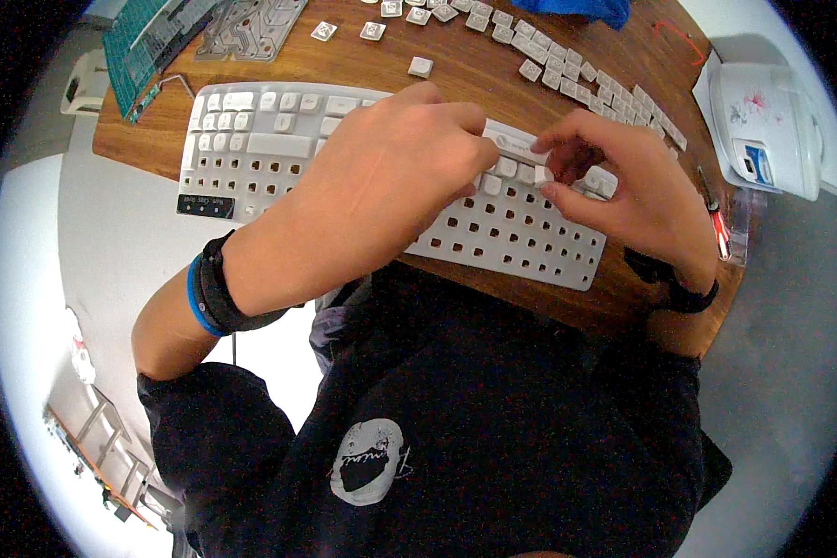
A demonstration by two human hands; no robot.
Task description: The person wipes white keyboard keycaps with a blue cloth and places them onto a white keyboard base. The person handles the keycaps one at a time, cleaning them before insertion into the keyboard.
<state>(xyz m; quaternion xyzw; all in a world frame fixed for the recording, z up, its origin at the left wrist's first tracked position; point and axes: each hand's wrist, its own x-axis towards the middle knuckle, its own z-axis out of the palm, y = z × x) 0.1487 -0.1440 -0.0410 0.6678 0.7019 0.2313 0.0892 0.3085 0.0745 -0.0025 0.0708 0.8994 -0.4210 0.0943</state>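
A white keyboard top case (549, 277) lies on the wooden table, its far rows fitted with white keycaps (280, 145) and its near rows showing bare square holes. My left hand (391, 153) is over the middle of it, fingers curled down; what they grip, if anything, is hidden. At the right part of the case, my right hand (628, 181) has thumb and fingers bent around a small white keycap (542, 175). The thumb tip touches that keycap, and a fingertip rests by the case's far edge. A dark indicator panel (205, 205) is at the case's near left corner.
Loose keycaps (567, 70) spread along the table's far side, with one single keycap (420, 67) nearer the case. A green mat (139, 46) and a grey circuit sheet (249, 28) lie far left. A lidded white container (763, 130) and red-handled tool (721, 231) are at right.
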